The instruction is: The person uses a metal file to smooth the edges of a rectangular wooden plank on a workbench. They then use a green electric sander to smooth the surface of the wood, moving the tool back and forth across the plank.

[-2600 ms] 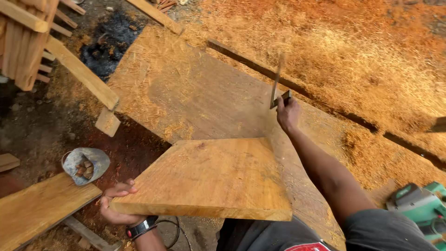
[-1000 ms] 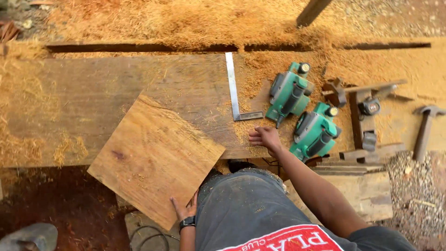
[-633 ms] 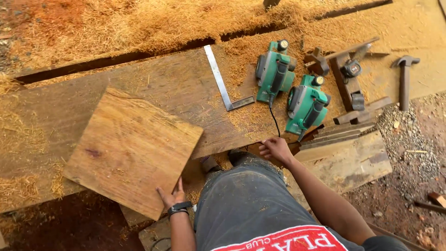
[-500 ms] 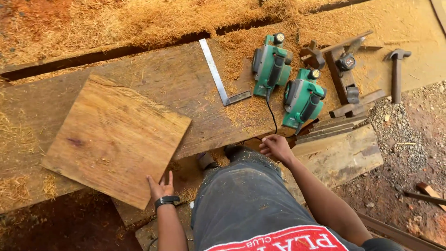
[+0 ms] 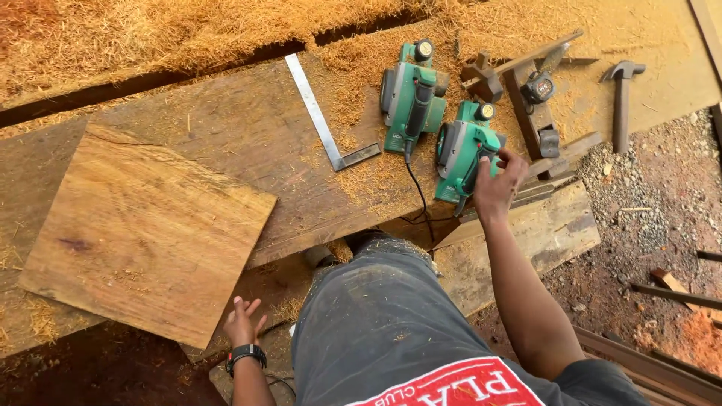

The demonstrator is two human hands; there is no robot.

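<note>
At the bottom of the frame, the left hand [image 5: 242, 325] is held open with fingers spread, just beside the near corner of a square board [image 5: 147, 233] that lies tilted on the counter [image 5: 248, 128] at lower left. Right of centre, the right hand [image 5: 498, 184] is laid on the handle of the nearer green power planer [image 5: 462, 154], fingers curled around it. A second green planer [image 5: 410, 94] is seen just beyond, its black cord trailing toward the counter edge. A metal square [image 5: 322, 120] lies between the board and the planers. At upper right, a hammer [image 5: 621, 98] and wooden offcuts [image 5: 526, 98] are seen. Sawdust [image 5: 150, 37] is heaped across the top.
</note>
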